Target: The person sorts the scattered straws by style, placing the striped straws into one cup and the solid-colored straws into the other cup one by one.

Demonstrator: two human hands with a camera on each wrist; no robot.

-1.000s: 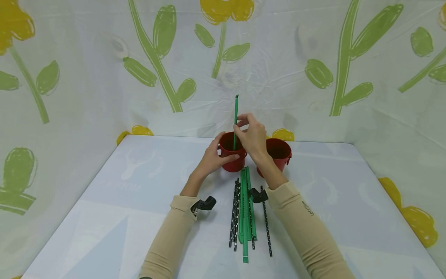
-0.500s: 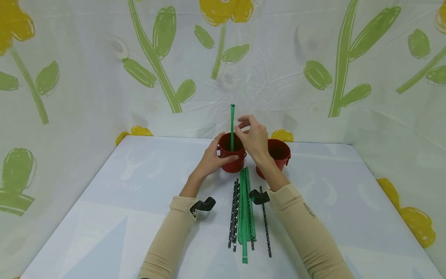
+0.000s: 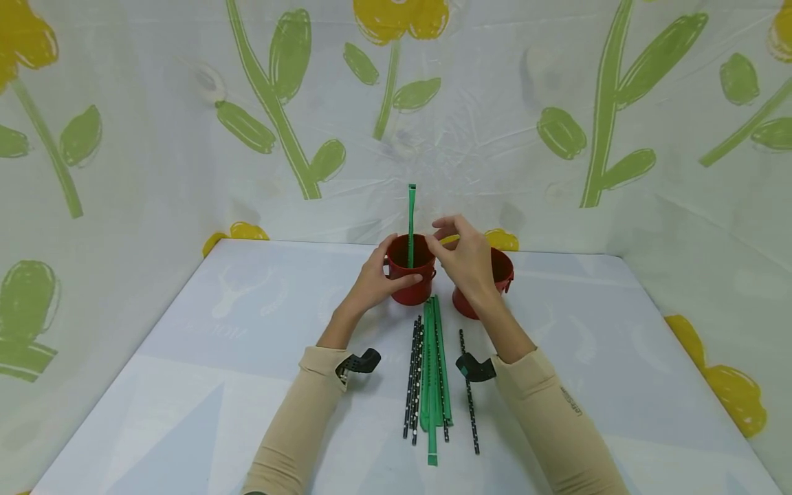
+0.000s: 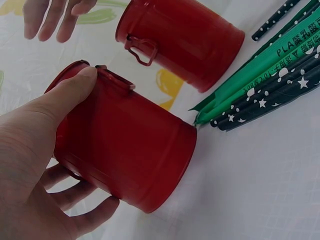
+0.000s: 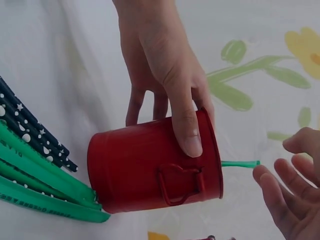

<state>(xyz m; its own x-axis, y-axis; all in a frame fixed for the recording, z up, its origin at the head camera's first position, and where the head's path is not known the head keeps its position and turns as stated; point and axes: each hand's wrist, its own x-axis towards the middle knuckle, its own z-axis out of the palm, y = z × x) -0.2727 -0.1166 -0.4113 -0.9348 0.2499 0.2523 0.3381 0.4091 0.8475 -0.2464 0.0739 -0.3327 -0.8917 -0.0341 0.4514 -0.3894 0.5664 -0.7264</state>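
Note:
My left hand (image 3: 371,280) grips a red metal bucket (image 4: 130,140) with a small wire handle, thumb on the near side and fingers round the far side. Out of this bucket stands a green paper-wrapped straw (image 3: 411,216), upright, its lower end hidden inside. Just right of the rim, my right hand (image 3: 468,265) holds nothing; its fingers are loosely bent and apart from the straw. Partly behind the right hand is a second red bucket (image 4: 180,45). Whether anything lies in it is hidden.
In front of the buckets lies a bundle of green wrapped straws (image 3: 431,392) with black patterned straws (image 3: 411,385) beside them. One black straw (image 3: 471,412) lies apart to the right. A flower-print curtain (image 3: 470,137) hangs behind the white table (image 3: 216,323).
My right hand has let go of the green straw and drawn away to the right. The straw has dropped lower in the bucket and stands alone. The left hand keeps its hold.

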